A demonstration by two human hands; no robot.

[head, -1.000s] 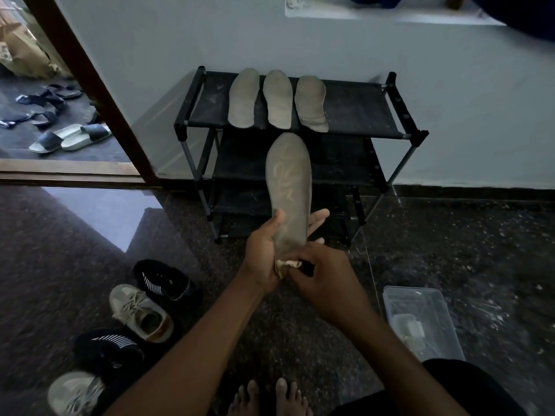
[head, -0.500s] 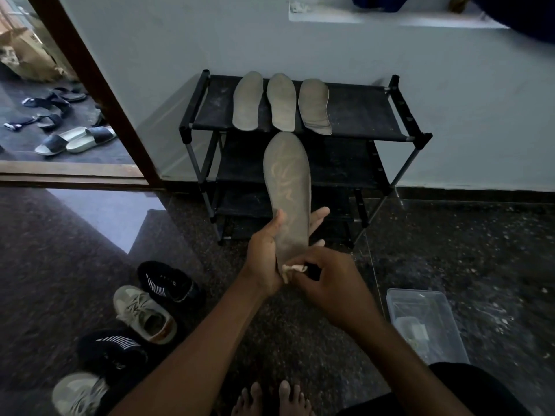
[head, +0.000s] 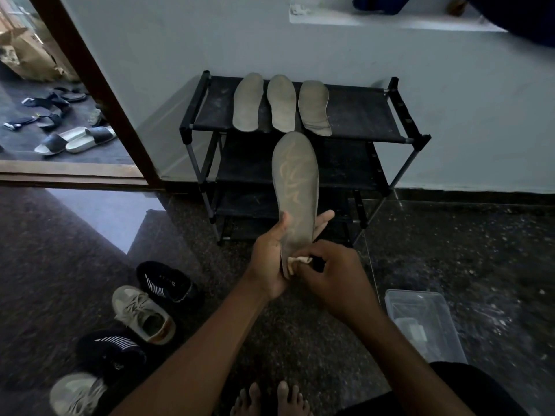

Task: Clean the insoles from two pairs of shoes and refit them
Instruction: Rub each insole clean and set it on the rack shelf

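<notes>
One insole [head: 295, 187] stands upright over the floor [head: 450, 250], its heel gripped in the left hand [head: 268, 259], thumb in front and fingers [head: 326, 216] behind. The right hand [head: 333, 274] pinches a small pale cloth [head: 295, 261] against that heel. Held only at the bottom, the long toe end may bend or slip free under hard rubbing, landing on the gritty floor.

Shoes [head: 144, 313] crowd the left, a plastic tub [head: 426, 322] the right; bare floor [head: 300, 349] between.
</notes>
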